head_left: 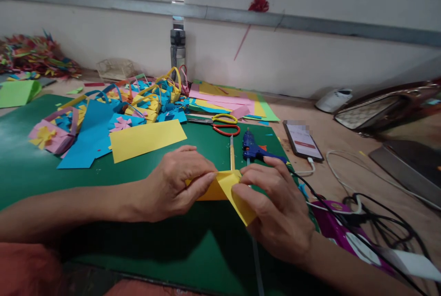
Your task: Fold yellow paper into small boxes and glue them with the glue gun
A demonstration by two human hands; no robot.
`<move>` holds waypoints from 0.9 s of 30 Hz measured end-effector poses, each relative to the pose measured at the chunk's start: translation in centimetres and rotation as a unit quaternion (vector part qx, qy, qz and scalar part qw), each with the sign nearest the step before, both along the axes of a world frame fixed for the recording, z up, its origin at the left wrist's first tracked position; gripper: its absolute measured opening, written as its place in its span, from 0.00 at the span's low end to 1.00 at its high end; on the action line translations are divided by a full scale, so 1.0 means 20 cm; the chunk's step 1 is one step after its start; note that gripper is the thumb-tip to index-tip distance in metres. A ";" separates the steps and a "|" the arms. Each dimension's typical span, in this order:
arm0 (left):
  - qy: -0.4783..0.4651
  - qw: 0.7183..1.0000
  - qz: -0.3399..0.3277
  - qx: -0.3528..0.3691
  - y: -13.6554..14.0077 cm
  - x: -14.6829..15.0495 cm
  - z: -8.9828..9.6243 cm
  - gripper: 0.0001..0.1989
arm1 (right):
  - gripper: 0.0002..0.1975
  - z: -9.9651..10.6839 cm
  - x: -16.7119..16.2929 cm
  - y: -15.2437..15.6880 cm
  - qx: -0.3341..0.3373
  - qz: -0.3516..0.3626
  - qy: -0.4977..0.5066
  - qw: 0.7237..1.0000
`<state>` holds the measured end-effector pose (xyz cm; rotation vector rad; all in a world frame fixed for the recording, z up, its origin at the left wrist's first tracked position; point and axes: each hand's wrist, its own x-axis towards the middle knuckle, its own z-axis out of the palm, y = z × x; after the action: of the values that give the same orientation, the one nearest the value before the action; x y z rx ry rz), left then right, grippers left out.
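Note:
Both hands hold one piece of yellow paper (237,195) just above the green mat (144,254). My left hand (182,181) pinches its left part between thumb and fingers. On the right side, my right hand (275,204) grips a flap that is bent down and toward me. Behind the left hand lies a flat yellow paper rectangle (148,140). Past the paper lie a craft knife (232,151), a blue glue gun (253,147) and scissors (223,124) with yellow and red handles.
Small paper baskets (155,98) crowd the mat's back left, beside a blue paper sheet (89,135). Coloured sheets (237,98) are stacked behind the scissors. To the right are a phone (303,140), tangled cables (382,222) and a purple box-like object (347,222). A bottle (178,53) stands against the wall.

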<state>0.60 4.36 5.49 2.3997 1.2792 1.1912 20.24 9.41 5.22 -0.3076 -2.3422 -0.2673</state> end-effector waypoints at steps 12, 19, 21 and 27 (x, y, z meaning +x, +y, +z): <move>-0.044 0.999 -0.002 -0.029 0.00 0.00 -0.01 0.12 | 0.13 0.00 -0.02 0.00 -0.045 0.003 0.029 0.999; 0.025 1.000 -0.016 0.001 -0.01 0.01 -0.01 0.10 | 0.13 0.00 -0.03 0.00 -0.038 -0.003 0.037 0.999; 0.032 0.999 -0.013 0.009 -0.02 0.01 -0.02 0.10 | 0.13 0.00 -0.03 0.00 -0.033 -0.007 0.041 0.999; 0.063 0.996 0.005 0.062 -0.03 0.02 -0.05 0.05 | 0.11 -0.01 -0.04 0.00 -0.033 -0.022 0.028 0.999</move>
<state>0.93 3.77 4.49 2.5968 1.2884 1.1707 19.45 9.34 5.02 -0.3940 -2.2953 -0.2000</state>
